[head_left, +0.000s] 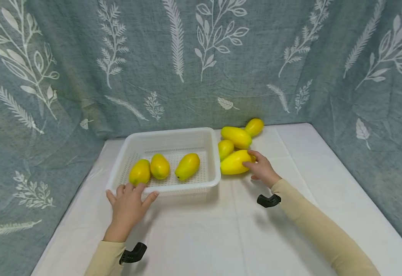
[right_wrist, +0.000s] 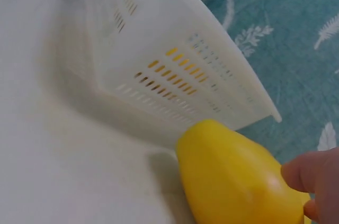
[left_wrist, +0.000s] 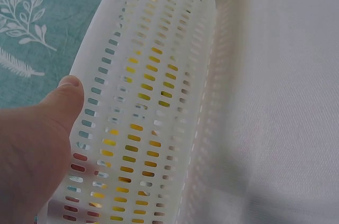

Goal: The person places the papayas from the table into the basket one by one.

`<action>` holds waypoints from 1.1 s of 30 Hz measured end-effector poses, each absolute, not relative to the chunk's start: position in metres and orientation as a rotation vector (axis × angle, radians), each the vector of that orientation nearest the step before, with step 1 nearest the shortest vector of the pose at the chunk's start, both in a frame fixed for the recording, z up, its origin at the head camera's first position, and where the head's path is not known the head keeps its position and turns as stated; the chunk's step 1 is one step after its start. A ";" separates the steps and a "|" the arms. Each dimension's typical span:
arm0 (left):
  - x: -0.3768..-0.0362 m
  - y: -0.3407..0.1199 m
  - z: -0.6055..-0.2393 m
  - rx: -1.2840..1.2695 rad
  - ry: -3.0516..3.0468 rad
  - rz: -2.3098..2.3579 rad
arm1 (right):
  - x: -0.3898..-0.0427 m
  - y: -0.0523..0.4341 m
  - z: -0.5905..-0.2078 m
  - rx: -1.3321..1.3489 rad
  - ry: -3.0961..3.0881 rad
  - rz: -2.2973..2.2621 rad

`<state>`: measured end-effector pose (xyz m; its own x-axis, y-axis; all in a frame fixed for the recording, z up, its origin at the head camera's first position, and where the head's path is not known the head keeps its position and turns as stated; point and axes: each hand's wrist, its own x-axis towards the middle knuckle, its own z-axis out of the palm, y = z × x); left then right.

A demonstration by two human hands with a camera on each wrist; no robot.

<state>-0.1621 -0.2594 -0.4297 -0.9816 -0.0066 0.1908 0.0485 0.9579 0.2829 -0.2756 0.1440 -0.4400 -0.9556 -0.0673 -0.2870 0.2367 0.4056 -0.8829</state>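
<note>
My left hand (head_left: 127,207) holds the near rim of a white plastic basket (head_left: 181,188), fingers over the edge and the thumb (left_wrist: 66,99) along the outer wall. Three yellow papayas lie inside: one at the left (head_left: 140,172), one beside it (head_left: 160,166) and one farther right (head_left: 187,167). Right of the basket, my right hand (head_left: 263,170) grips the outer end of a large yellow papaya (head_left: 235,163) lying on the table. Fingertips (right_wrist: 302,172) press on its skin in the right wrist view; the rest of that hand is out of that frame.
Behind the gripped papaya lie a smaller papaya (head_left: 225,148) close to the basket wall, a long one (head_left: 237,137) and another at the back (head_left: 254,127). A white cloth covers the table (head_left: 201,237). Grey-green leaf-patterned curtains (head_left: 187,96) enclose its back and sides.
</note>
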 end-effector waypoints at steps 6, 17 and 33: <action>-0.160 -0.258 -0.432 -0.020 -2.932 -0.421 | -0.284 0.129 -0.444 0.209 2.400 -1.605; -0.160 -0.258 -0.429 -0.011 -2.927 -0.426 | -0.296 0.110 -0.448 0.273 2.454 -1.641; -0.161 -0.260 -0.430 -0.028 -2.896 -0.413 | -0.293 0.122 -0.439 0.254 2.412 -1.805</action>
